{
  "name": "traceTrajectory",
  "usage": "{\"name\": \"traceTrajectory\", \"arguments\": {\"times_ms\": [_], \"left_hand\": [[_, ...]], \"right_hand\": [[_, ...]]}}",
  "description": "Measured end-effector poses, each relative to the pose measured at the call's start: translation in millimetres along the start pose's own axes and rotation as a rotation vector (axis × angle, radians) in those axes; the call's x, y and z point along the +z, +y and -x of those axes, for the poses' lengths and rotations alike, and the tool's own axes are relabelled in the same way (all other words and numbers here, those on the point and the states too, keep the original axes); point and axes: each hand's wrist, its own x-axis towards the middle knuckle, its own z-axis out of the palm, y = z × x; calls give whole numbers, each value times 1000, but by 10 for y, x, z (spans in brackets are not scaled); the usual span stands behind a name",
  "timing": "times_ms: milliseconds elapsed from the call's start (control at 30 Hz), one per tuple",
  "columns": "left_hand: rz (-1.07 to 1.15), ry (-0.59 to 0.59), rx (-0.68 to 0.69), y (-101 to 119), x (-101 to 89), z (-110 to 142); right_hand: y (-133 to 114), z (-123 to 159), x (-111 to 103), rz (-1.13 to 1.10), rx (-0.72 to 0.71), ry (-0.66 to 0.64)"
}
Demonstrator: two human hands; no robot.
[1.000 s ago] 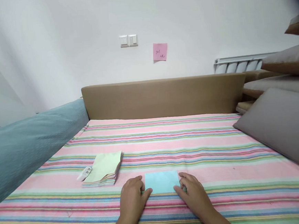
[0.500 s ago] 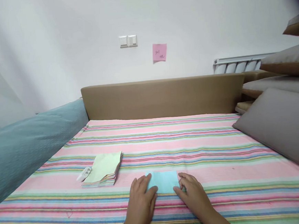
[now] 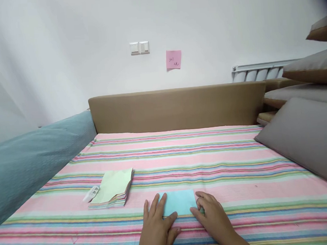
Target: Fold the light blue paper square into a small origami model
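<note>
A light blue sheet of paper (image 3: pixel 180 202), folded into a rectangle, lies flat on the striped bedsheet (image 3: pixel 200 157). My left hand (image 3: pixel 157 225) rests at its left end with fingers spread, the fingertips touching its left edge and lower left corner. At the right end, my right hand (image 3: pixel 212 215) has its thumb on the lower right corner and its fingers curled by the edge, closed on the paper. To the left of my hands is a stack of coloured paper (image 3: pixel 113 185), pale green on top. Beside that stack lies a small white object (image 3: pixel 91 194), its kind unclear.
A brown padded board (image 3: pixel 176 109) runs along the back, below a white wall with light switches (image 3: pixel 139 48) and a pink sticky note (image 3: pixel 173 59). Blue-grey fabric (image 3: pixel 41 158) borders the left side. Grey cushions (image 3: pixel 309 137) are piled on the right.
My left hand's fingers have spread apart, and its thumb has moved down off the paper. The right hand stays at the paper's right end. The view has tipped slightly upward.
</note>
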Motion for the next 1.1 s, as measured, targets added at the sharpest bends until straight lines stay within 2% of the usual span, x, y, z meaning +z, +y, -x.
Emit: {"name": "traceTrajectory", "arguments": {"times_ms": [367, 600, 767, 967, 1100], "left_hand": [[10, 63, -97, -107, -98, 14], [-20, 100, -252, -114, -128, -45], [2, 32, -371, -188, -113, -50], [145, -169, -547, -256, -65, -64], [196, -175, -577, -242, -72, -83]], "right_hand": [[-4, 15, -29, -43, -21, 18], [22, 29, -23, -53, -30, 1], [29, 33, -28, -61, -38, -4], [37, 26, -57, -110, -60, -19], [58, 32, -61, -141, -93, -9]]}}
